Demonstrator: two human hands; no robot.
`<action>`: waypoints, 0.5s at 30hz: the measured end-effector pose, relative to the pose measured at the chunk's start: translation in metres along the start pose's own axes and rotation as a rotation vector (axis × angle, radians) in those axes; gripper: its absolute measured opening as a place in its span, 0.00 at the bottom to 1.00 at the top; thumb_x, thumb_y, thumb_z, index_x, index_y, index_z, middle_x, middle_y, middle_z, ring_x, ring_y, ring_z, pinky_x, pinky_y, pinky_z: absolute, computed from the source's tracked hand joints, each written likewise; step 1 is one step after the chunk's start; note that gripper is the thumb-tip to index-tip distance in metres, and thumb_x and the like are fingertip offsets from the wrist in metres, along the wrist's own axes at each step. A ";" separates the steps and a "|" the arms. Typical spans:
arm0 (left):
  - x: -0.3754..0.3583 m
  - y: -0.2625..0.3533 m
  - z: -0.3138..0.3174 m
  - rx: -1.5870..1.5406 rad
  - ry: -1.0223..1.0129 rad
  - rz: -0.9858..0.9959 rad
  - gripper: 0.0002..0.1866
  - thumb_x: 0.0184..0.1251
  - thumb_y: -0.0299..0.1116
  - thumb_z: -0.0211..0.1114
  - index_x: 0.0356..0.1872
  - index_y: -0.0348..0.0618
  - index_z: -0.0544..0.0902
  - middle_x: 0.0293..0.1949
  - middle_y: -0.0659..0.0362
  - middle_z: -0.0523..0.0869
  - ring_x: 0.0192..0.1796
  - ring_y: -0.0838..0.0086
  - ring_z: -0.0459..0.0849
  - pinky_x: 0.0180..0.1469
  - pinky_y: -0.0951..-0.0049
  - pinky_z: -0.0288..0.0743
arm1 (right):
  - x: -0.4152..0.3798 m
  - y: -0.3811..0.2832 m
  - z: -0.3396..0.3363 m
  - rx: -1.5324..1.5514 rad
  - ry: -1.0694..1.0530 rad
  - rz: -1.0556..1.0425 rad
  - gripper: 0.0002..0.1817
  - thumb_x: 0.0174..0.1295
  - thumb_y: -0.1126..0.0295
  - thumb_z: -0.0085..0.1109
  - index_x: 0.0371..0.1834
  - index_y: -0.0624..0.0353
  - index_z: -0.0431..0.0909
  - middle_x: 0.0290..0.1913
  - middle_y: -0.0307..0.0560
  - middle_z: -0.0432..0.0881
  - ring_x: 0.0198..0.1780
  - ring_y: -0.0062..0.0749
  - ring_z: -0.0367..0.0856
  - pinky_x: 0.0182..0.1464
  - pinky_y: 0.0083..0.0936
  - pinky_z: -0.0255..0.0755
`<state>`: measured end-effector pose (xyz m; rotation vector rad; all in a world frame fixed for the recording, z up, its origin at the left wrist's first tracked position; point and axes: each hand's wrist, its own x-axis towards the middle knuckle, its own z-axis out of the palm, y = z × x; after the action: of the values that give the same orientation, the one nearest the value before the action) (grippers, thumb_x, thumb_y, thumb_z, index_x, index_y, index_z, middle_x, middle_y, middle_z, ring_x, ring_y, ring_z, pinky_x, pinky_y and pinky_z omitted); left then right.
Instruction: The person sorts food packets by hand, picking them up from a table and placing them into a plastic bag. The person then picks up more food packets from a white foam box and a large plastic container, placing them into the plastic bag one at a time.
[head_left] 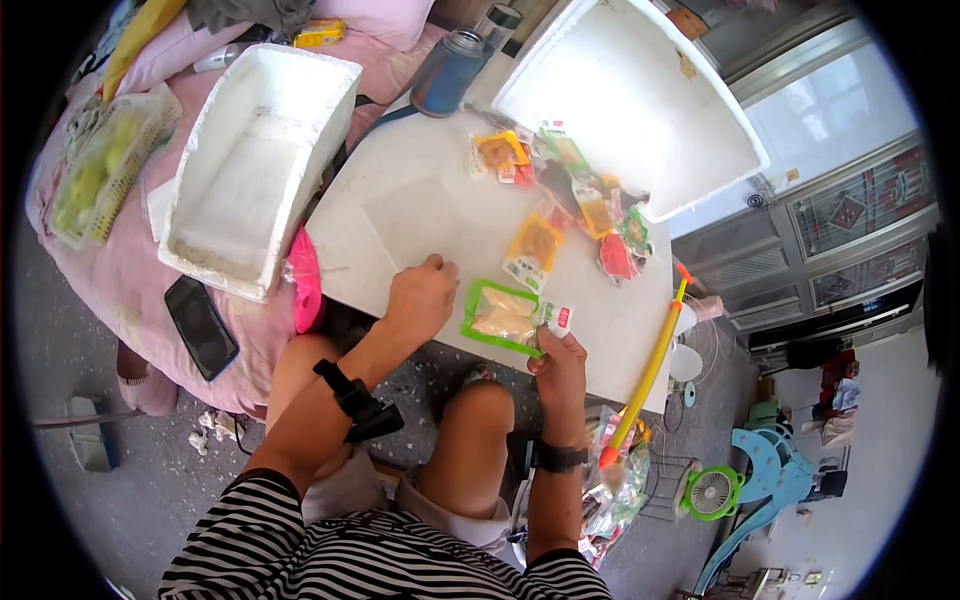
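Note:
My right hand (560, 365) pinches the lower right corner of a green-edged food packet (500, 314) with pale pieces behind its clear window. The packet is over the front edge of the white table (400, 220). My left hand (424, 296) rests at the table's front edge, left of the packet, its fingers curled; what they hold, if anything, is hidden. Just beyond the green packet lies a yellow packet (535, 248). More small packets (598, 215) are scattered in front of a large white foam box (630, 100).
An open white foam box (250, 170) stands on the pink bed at the left, near a phone (201, 327) and a basket of green fruit (105, 175). A blue bottle (449, 75) stands at the table's back. A yellow tube (648, 375) slants past the right edge.

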<state>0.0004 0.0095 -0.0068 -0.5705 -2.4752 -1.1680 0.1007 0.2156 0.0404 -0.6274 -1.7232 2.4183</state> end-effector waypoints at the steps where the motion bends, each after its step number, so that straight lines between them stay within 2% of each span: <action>1: -0.001 0.000 0.001 0.004 -0.009 0.009 0.04 0.55 0.26 0.64 0.28 0.40 0.77 0.28 0.51 0.78 0.29 0.51 0.80 0.30 0.55 0.74 | 0.003 0.003 0.004 -0.028 0.014 -0.011 0.03 0.61 0.73 0.62 0.37 0.59 0.80 0.27 0.39 0.82 0.20 0.17 0.72 0.22 0.15 0.64; 6: -0.003 0.001 0.001 0.015 -0.034 0.042 0.05 0.56 0.25 0.63 0.34 0.41 0.79 0.28 0.51 0.78 0.27 0.52 0.80 0.29 0.56 0.74 | 0.018 0.010 0.015 -0.164 0.066 -0.072 0.06 0.60 0.72 0.64 0.38 0.61 0.81 0.27 0.40 0.82 0.19 0.16 0.71 0.22 0.14 0.63; 9: -0.004 0.005 0.005 -0.029 -0.033 0.091 0.09 0.55 0.24 0.62 0.39 0.40 0.80 0.29 0.52 0.78 0.27 0.53 0.80 0.28 0.58 0.74 | 0.028 0.017 0.032 -0.011 0.090 -0.073 0.07 0.61 0.71 0.63 0.39 0.61 0.81 0.28 0.40 0.82 0.20 0.18 0.74 0.23 0.16 0.69; 12: -0.004 0.010 0.003 -0.052 -0.043 0.127 0.12 0.55 0.24 0.62 0.42 0.38 0.80 0.30 0.52 0.77 0.27 0.54 0.80 0.28 0.59 0.74 | 0.033 0.031 0.051 0.013 0.029 -0.027 0.09 0.64 0.69 0.61 0.41 0.63 0.81 0.30 0.38 0.83 0.23 0.16 0.76 0.27 0.15 0.74; 13: -0.003 0.011 0.001 -0.053 -0.044 0.134 0.12 0.55 0.24 0.62 0.42 0.37 0.80 0.30 0.52 0.77 0.28 0.55 0.80 0.28 0.59 0.74 | 0.029 0.029 0.057 -0.044 -0.043 0.057 0.10 0.66 0.68 0.59 0.44 0.63 0.81 0.31 0.39 0.83 0.25 0.18 0.78 0.28 0.17 0.76; 15: -0.002 0.010 -0.002 -0.046 -0.046 0.117 0.13 0.54 0.23 0.62 0.42 0.37 0.80 0.30 0.52 0.77 0.28 0.56 0.81 0.28 0.59 0.74 | 0.022 0.023 0.068 -0.164 -0.024 0.095 0.09 0.66 0.68 0.59 0.41 0.63 0.81 0.29 0.39 0.82 0.24 0.18 0.78 0.26 0.16 0.75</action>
<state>0.0073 0.0132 0.0006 -0.7518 -2.4218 -1.1815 0.0578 0.1546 0.0313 -0.7171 -1.9596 2.3706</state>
